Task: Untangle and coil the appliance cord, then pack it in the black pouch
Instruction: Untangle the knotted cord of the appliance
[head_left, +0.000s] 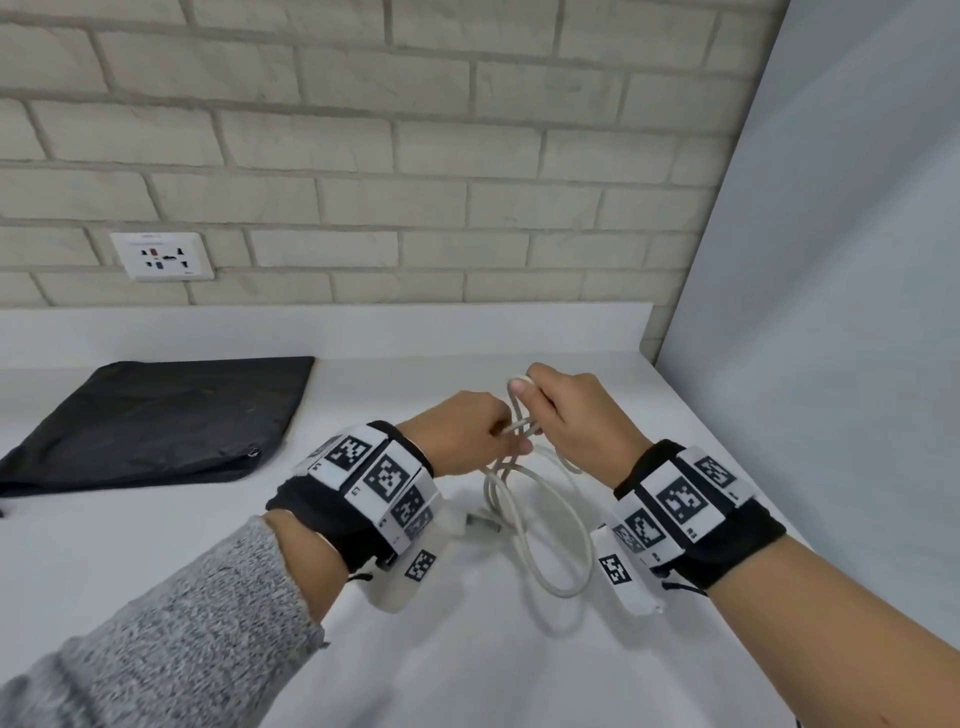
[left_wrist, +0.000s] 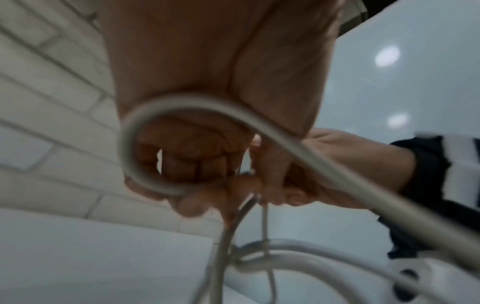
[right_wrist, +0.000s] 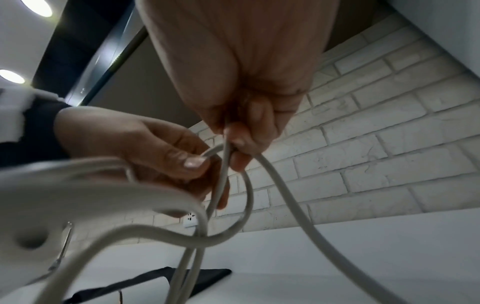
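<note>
A white appliance cord (head_left: 540, 525) hangs in loops between both hands, just above the white counter (head_left: 156, 545). My left hand (head_left: 467, 431) pinches a strand where the cord crosses itself. My right hand (head_left: 566, 410) grips a bend of the cord a little higher and farther back. In the right wrist view the cord (right_wrist: 226, 232) drops from my right hand (right_wrist: 241, 139), and my left hand (right_wrist: 166, 156) pinches a strand beside it. The left wrist view shows a cord (left_wrist: 166, 144) loop curling under my left hand (left_wrist: 197, 185). The black pouch (head_left: 156, 421) lies flat at the left.
A white brick wall (head_left: 363, 156) with a wall socket (head_left: 162, 256) runs behind the counter. A plain white panel (head_left: 831, 312) closes off the right side. The cord's metal connector end (head_left: 480, 522) rests on the counter under my left wrist.
</note>
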